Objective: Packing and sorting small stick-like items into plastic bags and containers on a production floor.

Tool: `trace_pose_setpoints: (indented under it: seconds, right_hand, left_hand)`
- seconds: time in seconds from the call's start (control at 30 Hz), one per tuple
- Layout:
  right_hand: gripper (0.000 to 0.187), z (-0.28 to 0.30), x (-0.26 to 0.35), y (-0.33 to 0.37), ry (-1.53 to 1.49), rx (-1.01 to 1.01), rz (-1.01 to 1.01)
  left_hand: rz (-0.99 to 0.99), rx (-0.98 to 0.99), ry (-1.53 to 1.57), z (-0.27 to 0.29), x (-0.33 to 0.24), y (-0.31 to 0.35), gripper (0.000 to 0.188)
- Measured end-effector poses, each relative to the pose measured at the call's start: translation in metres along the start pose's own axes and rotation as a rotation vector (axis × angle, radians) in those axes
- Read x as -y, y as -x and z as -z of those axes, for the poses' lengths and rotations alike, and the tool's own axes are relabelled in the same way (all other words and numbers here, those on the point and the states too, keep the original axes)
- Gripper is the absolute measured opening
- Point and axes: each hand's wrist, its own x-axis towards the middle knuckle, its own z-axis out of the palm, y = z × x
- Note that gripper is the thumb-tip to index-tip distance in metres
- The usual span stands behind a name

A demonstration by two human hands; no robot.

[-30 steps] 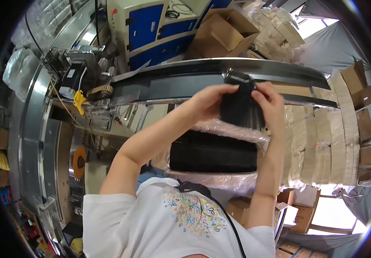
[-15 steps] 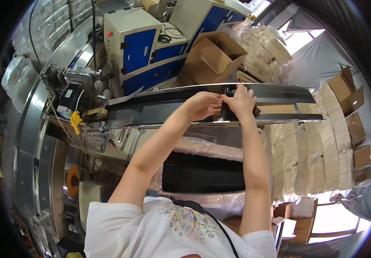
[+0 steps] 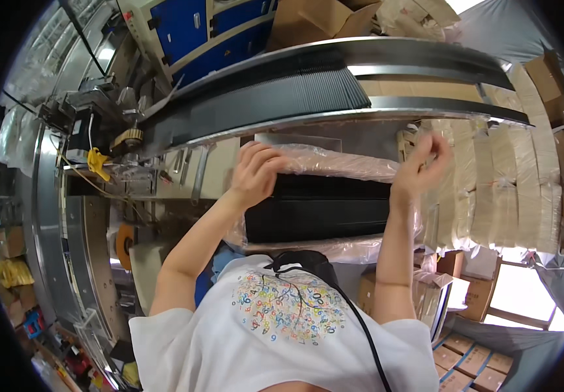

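Observation:
My left hand [image 3: 252, 171] is at the near-left end of a clear plastic wrap [image 3: 328, 161], its fingers loosely bent and nothing visible in them. Over the wrap's right end is my right hand [image 3: 422, 168], raised with thumb and fingers apart and nothing in it. Long black pieces [image 3: 321, 212] lie inside the wrap between my forearms. Beyond my hands, a row of dark, finely ribbed strips [image 3: 282, 95] stands packed in a long metal channel [image 3: 282, 127]. Their right end leans at the middle of the channel.
At the channel's left end sits a mechanism with a yellow clamp-like part [image 3: 98, 163]. A blue-doored cabinet [image 3: 181, 26] and an open cardboard box [image 3: 318, 16] stand behind. Wrapped tan bundles [image 3: 491, 176] are stacked on the right. Metal tools [image 3: 200, 173] lie left of my left hand.
Both hands have left the dark strips in the channel and drawn back toward me, moving apart to either end of the plastic wrap. The view has tilted downward.

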Motion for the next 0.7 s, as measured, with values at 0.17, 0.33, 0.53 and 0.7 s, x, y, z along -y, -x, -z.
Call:
trace_pose_setpoints:
  seconds: [0.17, 0.33, 0.53, 0.7]
  right_hand:
    - [0.047, 0.006, -0.252, 0.147, -0.060, 0.675, -1.264]
    - [0.042, -0.023, -0.286, 0.211, -0.596, 0.767, -1.538]
    - [0.032, -0.044, -0.295, 0.197, -0.578, 0.818, -1.649]
    - [0.030, -0.100, -0.290, 0.170, -0.475, 0.974, -1.471]
  left_hand:
    - [1.210, 0.204, -0.304, -0.045, 0.017, 0.140, 0.055]
    - [1.551, 0.645, -0.494, -0.036, -0.016, 0.158, 0.049]
    - [1.446, 0.458, -0.676, -0.048, -0.062, 0.176, 0.028]
    - [1.670, 0.376, -0.623, -0.074, -0.154, 0.211, 0.031]
